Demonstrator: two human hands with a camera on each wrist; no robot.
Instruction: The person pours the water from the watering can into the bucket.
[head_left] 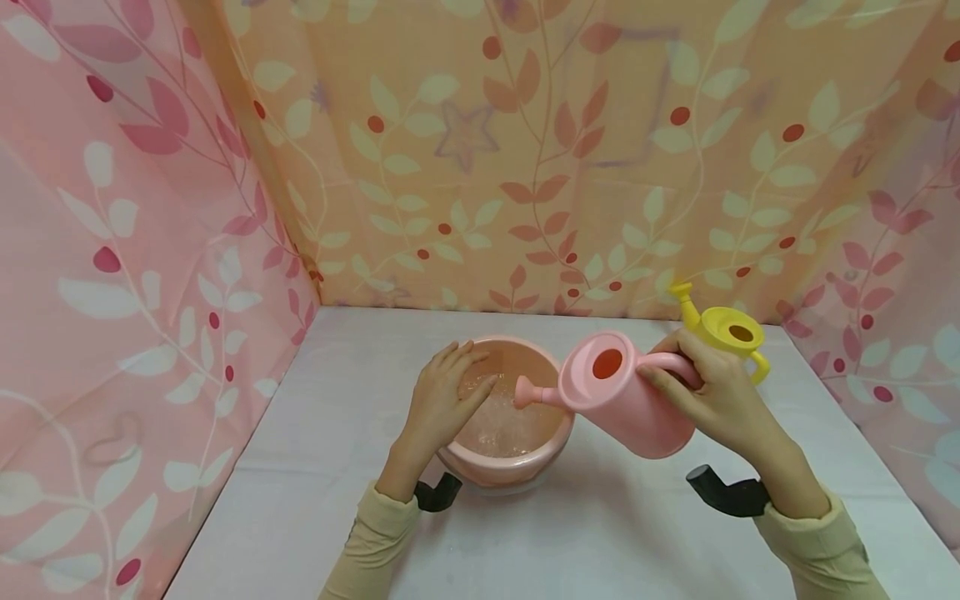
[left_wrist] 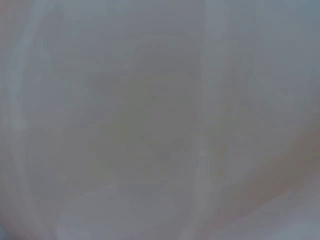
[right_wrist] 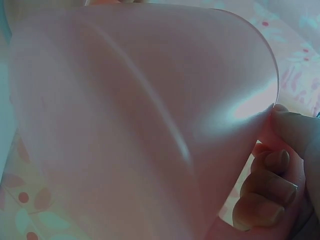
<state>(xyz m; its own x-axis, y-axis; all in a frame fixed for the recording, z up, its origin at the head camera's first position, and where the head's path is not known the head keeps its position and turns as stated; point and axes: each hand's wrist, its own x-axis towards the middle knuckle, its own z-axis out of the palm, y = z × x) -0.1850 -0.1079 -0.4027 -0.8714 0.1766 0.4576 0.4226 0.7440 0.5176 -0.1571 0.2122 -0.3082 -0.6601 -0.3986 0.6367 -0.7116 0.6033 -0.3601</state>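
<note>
My right hand (head_left: 716, 396) grips the handle of a pink watering can (head_left: 630, 408). In the right wrist view its fingers (right_wrist: 272, 187) curl through the handle beside the can's large body (right_wrist: 140, 120). The can tilts to the left, its spout reaching over a pink bowl (head_left: 551, 450) with rippling water (head_left: 498, 425) inside. My left hand (head_left: 442, 396) lies at the bowl's left rim, fingers extended over the opening and thumb spread. A blurred pale surface fills the left wrist view, and that hand is hidden there.
A small yellow watering can (head_left: 731, 329) stands at the back right, partly behind my right hand. The bowl is on a white-covered table (head_left: 322, 467). Leaf-patterned cloth (head_left: 465, 208) walls the back and both sides. A black band piece sits at each wrist.
</note>
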